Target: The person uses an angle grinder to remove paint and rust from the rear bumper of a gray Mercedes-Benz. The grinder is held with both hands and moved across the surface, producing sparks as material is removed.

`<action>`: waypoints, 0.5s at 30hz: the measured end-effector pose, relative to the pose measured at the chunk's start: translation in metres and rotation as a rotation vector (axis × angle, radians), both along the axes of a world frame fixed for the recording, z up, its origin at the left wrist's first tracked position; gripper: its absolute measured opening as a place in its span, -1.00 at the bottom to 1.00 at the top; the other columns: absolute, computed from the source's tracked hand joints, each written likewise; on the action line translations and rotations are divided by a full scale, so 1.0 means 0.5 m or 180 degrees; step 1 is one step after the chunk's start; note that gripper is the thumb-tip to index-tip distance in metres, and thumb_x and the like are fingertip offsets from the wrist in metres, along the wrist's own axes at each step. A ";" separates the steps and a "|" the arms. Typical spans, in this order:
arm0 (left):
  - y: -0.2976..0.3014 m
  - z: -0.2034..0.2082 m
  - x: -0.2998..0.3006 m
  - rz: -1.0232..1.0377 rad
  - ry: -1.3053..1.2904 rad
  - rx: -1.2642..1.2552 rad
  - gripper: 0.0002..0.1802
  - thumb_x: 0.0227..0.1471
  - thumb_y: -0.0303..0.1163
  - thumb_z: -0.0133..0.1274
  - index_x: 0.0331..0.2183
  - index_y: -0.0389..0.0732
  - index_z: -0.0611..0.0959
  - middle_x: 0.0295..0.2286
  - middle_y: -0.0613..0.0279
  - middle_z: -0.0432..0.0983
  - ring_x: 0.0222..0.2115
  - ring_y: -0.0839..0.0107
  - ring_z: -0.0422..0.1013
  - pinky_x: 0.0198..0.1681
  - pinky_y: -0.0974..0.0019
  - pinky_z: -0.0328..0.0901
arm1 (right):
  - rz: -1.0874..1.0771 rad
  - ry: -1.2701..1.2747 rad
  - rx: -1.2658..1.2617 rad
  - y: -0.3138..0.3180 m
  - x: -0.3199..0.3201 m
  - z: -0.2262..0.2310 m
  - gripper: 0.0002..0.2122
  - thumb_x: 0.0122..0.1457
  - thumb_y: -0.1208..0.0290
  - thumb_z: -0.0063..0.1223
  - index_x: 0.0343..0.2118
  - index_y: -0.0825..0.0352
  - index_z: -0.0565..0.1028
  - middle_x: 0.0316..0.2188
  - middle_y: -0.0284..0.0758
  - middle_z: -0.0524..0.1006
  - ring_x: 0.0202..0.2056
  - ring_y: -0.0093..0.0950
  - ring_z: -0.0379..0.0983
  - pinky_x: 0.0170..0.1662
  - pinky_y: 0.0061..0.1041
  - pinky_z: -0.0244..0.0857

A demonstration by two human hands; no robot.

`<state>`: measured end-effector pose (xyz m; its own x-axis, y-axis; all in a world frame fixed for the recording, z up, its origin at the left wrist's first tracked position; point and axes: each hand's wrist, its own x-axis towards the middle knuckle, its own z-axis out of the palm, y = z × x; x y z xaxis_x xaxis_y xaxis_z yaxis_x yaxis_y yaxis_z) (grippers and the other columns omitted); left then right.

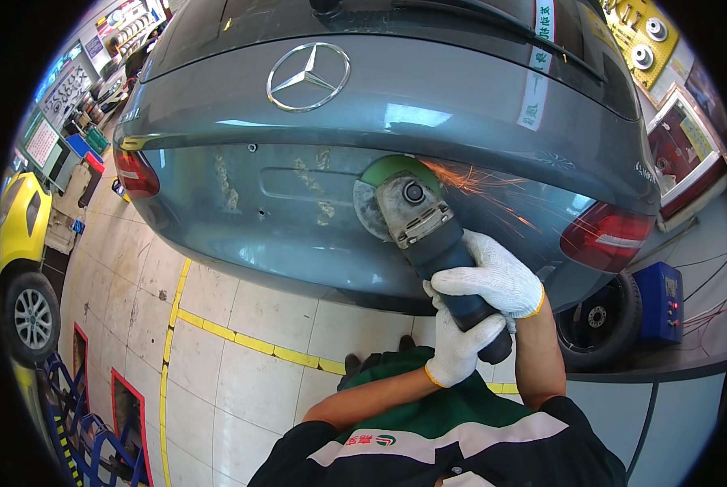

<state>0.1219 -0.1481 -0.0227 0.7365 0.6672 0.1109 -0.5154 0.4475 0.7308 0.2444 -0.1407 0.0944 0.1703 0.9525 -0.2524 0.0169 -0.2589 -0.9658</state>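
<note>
An angle grinder [434, 243] is held slantwise against the rear of a grey-blue car [461, 81]. White knitted gloves cover both hands. My right hand [493, 274] grips the body behind the grinder's head, and my left hand [461, 345] is closed round its rear end. A green guard or disc part [396, 169] shows at the tool's head, beside a pale disc edge [369, 213]. Orange sparks [481, 178] fly to the right across the panel below the tailgate's ridge. Whitish scuffed patches [227, 185] mark the panel left of the grinder. The exact contact point is hidden.
Red tail lights [611, 235] flank the panel. A round chrome emblem [308, 77] sits above it. A loose wheel [599, 316] and a blue box [660, 300] with cables stand at right. A yellow car [24, 219] and blue lift frame [95, 438] are at left, over tiled floor.
</note>
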 end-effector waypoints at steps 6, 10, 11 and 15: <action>0.000 -0.001 0.002 0.0001 -0.0022 -0.0029 -0.60 0.09 -0.41 0.32 -0.04 -0.31 0.65 -0.18 0.16 0.67 -0.20 0.38 0.62 -0.06 0.24 0.49 | -0.0027 -0.0039 0.0027 0.001 0.001 -0.004 -0.43 0.08 0.13 0.41 0.05 0.44 0.54 -0.25 -0.28 0.61 -0.23 -0.52 0.51 -0.08 -0.45 0.46; 0.003 0.002 0.000 -0.0043 0.0009 0.0033 -0.60 0.09 -0.42 0.31 -0.03 -0.32 0.65 -0.18 0.15 0.67 -0.20 0.39 0.62 -0.08 0.25 0.50 | -0.0001 -0.0050 0.0009 0.002 0.002 -0.003 -0.42 0.08 0.13 0.41 0.06 0.45 0.54 -0.24 -0.28 0.61 -0.23 -0.52 0.51 -0.06 -0.45 0.45; 0.003 0.004 -0.001 -0.0043 -0.0004 0.0026 -0.60 0.09 -0.43 0.31 -0.03 -0.32 0.65 -0.18 0.15 0.67 -0.21 0.39 0.62 -0.08 0.25 0.50 | -0.0005 -0.0032 -0.0010 0.002 0.002 -0.003 -0.42 0.08 0.13 0.41 0.06 0.45 0.54 -0.23 -0.28 0.61 -0.22 -0.52 0.50 -0.06 -0.45 0.45; 0.004 0.006 -0.001 -0.0038 -0.0049 -0.0007 -0.60 0.10 -0.43 0.30 -0.02 -0.32 0.65 -0.19 0.16 0.67 -0.21 0.40 0.62 -0.08 0.26 0.50 | -0.0009 -0.0006 -0.0019 0.003 0.001 -0.002 -0.41 0.08 0.13 0.41 0.08 0.46 0.53 -0.20 -0.26 0.61 -0.19 -0.51 0.50 -0.03 -0.44 0.45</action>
<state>0.1214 -0.1460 -0.0195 0.7426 0.6587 0.1209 -0.5213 0.4552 0.7218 0.2448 -0.1393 0.0934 0.1735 0.9505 -0.2578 0.0180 -0.2648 -0.9641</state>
